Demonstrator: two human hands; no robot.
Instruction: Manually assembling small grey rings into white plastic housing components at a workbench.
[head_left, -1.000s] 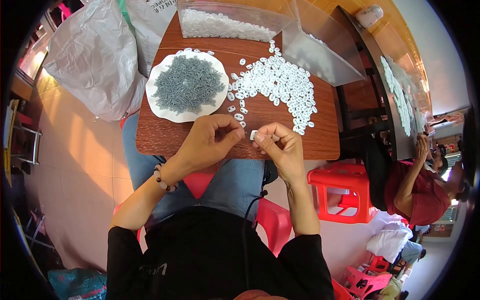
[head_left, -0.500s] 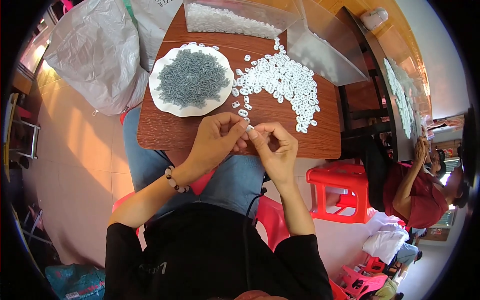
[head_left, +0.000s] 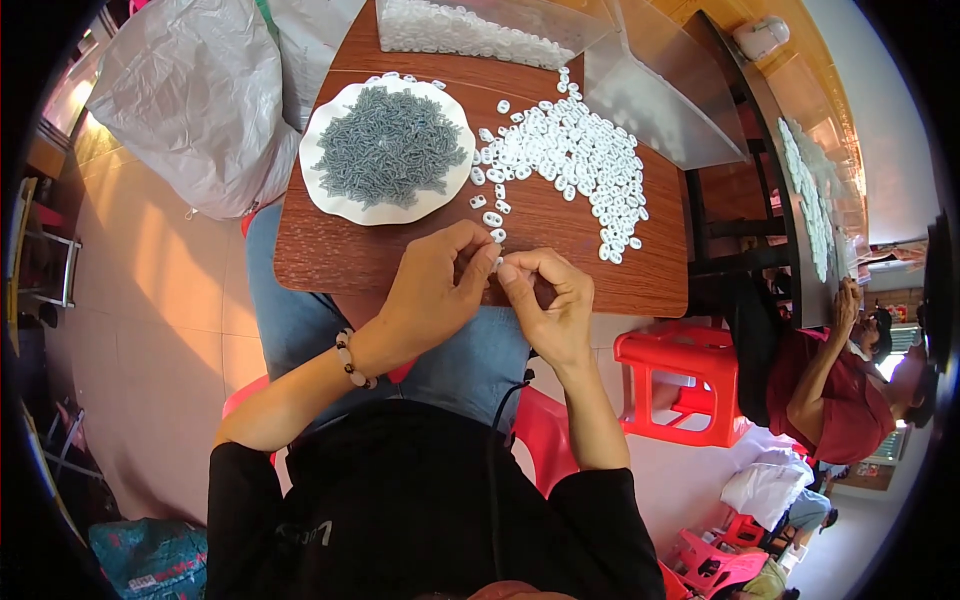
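Both hands meet at the near edge of the wooden table [head_left: 400,250] — the left hand [head_left: 435,295] and right hand [head_left: 550,305] pinch one small white ring [head_left: 499,262] between their fingertips, too small to show its axis. Just beyond the fingers lie the loose white rings [head_left: 580,165]; the plate of grey pieces [head_left: 385,150] sits left of them. Since a second ago, the hands have closed together.

A small piecework workshop: a brown wooden desk [head_left: 560,270] carries a heap of small white plastic rings [head_left: 580,165] and a white plate of grey metal clips [head_left: 388,145], with red plastic stools [head_left: 680,385], a large plastic sack [head_left: 190,100] and another seated worker [head_left: 850,395] nearby.
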